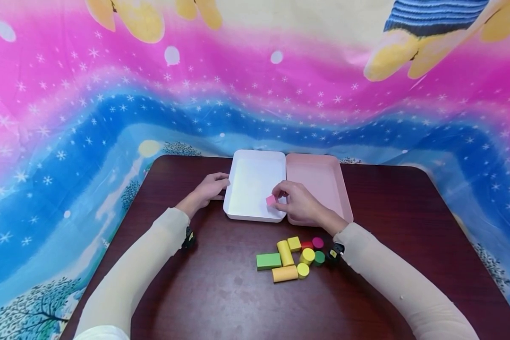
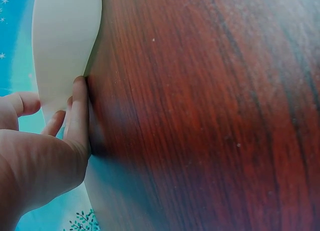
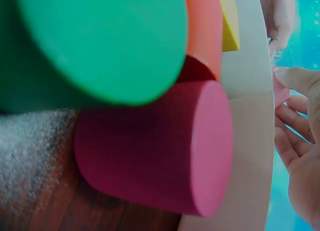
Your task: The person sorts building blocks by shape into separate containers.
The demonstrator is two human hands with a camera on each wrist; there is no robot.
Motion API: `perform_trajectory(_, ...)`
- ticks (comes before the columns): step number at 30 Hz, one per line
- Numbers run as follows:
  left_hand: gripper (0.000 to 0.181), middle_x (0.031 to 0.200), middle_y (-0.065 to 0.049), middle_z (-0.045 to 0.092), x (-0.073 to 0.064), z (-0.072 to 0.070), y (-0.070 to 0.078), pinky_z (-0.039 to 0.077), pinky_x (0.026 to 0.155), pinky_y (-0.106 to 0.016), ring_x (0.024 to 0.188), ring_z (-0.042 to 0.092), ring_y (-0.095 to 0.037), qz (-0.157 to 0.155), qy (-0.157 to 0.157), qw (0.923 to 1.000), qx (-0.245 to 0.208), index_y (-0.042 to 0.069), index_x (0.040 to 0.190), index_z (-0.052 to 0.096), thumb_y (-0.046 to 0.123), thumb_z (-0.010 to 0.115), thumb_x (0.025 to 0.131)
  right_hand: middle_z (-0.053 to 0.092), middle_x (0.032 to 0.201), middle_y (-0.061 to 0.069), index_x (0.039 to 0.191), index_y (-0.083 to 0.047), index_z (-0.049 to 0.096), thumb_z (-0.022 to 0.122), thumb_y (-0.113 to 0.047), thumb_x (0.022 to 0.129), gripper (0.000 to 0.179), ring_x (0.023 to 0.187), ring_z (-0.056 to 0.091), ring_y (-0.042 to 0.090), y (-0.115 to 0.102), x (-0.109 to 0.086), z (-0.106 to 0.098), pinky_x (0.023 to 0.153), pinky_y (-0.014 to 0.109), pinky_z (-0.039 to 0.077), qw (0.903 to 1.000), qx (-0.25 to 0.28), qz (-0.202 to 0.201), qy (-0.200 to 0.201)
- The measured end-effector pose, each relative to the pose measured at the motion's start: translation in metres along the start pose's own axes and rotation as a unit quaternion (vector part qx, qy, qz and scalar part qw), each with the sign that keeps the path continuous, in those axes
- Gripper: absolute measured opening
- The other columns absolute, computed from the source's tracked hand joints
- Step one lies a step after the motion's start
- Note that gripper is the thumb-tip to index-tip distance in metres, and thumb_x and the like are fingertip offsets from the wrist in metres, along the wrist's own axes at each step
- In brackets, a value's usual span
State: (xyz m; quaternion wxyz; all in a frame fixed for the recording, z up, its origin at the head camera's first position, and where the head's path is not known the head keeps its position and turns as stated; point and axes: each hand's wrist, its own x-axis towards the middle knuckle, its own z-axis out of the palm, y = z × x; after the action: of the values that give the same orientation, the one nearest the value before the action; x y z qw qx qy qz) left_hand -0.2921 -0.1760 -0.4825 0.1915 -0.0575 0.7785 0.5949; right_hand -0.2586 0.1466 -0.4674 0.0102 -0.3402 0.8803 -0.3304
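A small pink cube-like block [image 1: 271, 200] is pinched between the thumb and fingers of my right hand [image 1: 299, 202], held over the right part of the white tray [image 1: 255, 184]. In the right wrist view, the pink block [image 3: 280, 87] shows only in part behind the tray wall. My left hand [image 1: 212, 188] rests against the white tray's left side. The left wrist view shows its fairly straight fingers [image 2: 78, 111] touching the outer wall [image 2: 70, 36], with the thumb by the rim. Adjoining the white tray is a pink tray [image 1: 318, 174], partly covered by my right hand and forearm.
Several blocks lie in front of the trays: a green rectangular block [image 1: 268, 261], a yellow cylinder [image 1: 285, 253], an orange cylinder [image 1: 284, 274], a yellow cube [image 1: 294, 243], a magenta cylinder [image 1: 318, 243] and a green cylinder [image 1: 318, 258]. The dark wooden table [image 1: 204, 293] ends at a patterned cloth.
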Motion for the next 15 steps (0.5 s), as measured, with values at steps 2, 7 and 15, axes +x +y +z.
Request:
perform_trajectory(2, 0.052, 0.141, -0.014, 0.06, -0.0001, 0.0001, 0.0004, 0.058, 0.101, -0.049, 0.129, 0.06, -0.031, 0.0, 0.0, 1.0, 0.0, 0.01, 0.157, 0.048, 0.021, 0.055, 0.106, 0.07, 0.104, 0.001, 0.108, -0.011, 0.075, 0.086, -0.016, 0.09, 0.022, 0.1, 0.069, 0.026, 0.0004, 0.0004, 0.0, 0.089, 0.041, 0.059, 1.0, 0.002, 0.0, 0.001)
perform_trajectory(7, 0.051, 0.141, -0.014, 0.059, -0.0003, -0.0003, 0.0012, 0.058, 0.101, -0.049, 0.13, 0.059, -0.03, -0.001, 0.001, 1.0, -0.002, 0.01, 0.157, 0.049, 0.02, 0.055, 0.107, 0.069, 0.103, 0.001, 0.109, -0.01, 0.074, 0.086, -0.016, 0.09, 0.023, 0.099, 0.069, 0.027, -0.0001, 0.001, -0.0004, 0.089, 0.042, 0.059, 1.0, 0.001, -0.003, 0.0)
perform_trajectory(15, 0.052, 0.143, -0.014, 0.059, -0.0009, -0.0006, 0.0007, 0.058, 0.101, -0.049, 0.131, 0.059, -0.031, -0.004, 0.002, 1.0, -0.003, 0.011, 0.158, 0.048, 0.021, 0.054, 0.107, 0.071, 0.108, 0.01, 0.113, -0.004, 0.074, 0.085, -0.016, 0.091, 0.028, 0.101, 0.068, 0.027, -0.0008, 0.0002, 0.0008, 0.089, 0.044, 0.059, 0.9999, 0.006, -0.011, -0.003)
